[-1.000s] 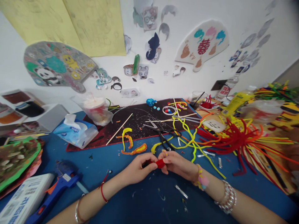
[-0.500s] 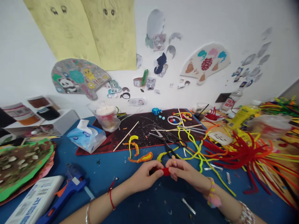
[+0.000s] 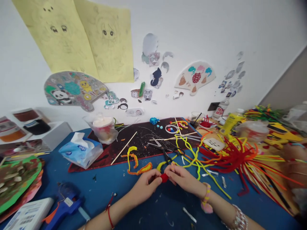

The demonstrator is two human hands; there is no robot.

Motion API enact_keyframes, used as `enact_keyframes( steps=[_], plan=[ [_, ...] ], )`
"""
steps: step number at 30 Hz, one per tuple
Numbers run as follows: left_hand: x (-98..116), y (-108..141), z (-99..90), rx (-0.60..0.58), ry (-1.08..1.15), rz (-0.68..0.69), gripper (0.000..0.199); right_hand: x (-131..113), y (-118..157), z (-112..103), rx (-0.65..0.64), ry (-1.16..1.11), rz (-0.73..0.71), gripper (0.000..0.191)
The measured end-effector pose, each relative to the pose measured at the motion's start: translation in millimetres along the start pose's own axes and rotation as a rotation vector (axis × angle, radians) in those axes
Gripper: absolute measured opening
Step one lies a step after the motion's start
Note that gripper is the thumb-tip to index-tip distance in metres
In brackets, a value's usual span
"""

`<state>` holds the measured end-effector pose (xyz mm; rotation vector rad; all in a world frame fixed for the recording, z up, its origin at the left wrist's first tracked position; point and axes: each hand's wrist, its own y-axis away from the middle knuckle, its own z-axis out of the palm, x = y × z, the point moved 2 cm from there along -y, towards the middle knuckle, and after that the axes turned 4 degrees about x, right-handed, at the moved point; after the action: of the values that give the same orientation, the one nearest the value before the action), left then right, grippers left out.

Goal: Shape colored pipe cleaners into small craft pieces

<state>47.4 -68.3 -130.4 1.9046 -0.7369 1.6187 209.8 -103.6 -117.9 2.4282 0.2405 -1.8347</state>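
Note:
Low in the middle, a small red fuzzy roll [image 3: 164, 178] is held between my two hands; it looks like coiled pipe cleaner, and part of it is hidden by fingers. My left hand [image 3: 149, 185] pinches its left side with thumb and forefinger. On the other side, the fingertips of my right hand [image 3: 181, 179] close on it. Just beyond the hands lie black-handled scissors [image 3: 165, 153], half open on a dark mat. Orange and yellow bent pipe cleaners [image 3: 141, 169] rest on the blue table beyond my left hand. Loose yellow pipe cleaners [image 3: 195, 156] run past my right hand.
A blue glue gun [image 3: 68, 203] and a tissue pack [image 3: 81, 149] are at left. Red pipe cleaners [image 3: 236, 163] spread at right, near a yellow bottle [image 3: 231, 123]. A drink cup [image 3: 103, 126] stands by the wall. Another person's blurred arm [image 3: 296, 166] shows at the right edge.
The view has swung right and tilted up slightly, so most things sit further left and lower. Another person's arm has come into view at right. Both hands keep hold of the red roll.

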Motion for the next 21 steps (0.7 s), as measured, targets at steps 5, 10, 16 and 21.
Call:
enact_keyframes(
  steps=[5, 10, 16, 21],
  plan=[
    [4, 0, 1.3, -0.008, -0.069, -0.010, 0.025, 4, -11, -46, 0.366, 0.484, -0.217, 0.022],
    [5, 1, 1.0, -0.015, -0.090, -0.019, 0.023, 38, -19, -162, 0.632, 1.133, 0.077, 0.025],
    [9, 2, 1.7, -0.019, -0.121, -0.002, 0.020, 89, -9, -248, 0.652, 1.154, 0.294, 0.026],
    [9, 2, 2.7, -0.013, -0.131, -0.029, 0.020, 105, 0, -253, 0.848, 1.064, 0.091, 0.012]
  ],
)
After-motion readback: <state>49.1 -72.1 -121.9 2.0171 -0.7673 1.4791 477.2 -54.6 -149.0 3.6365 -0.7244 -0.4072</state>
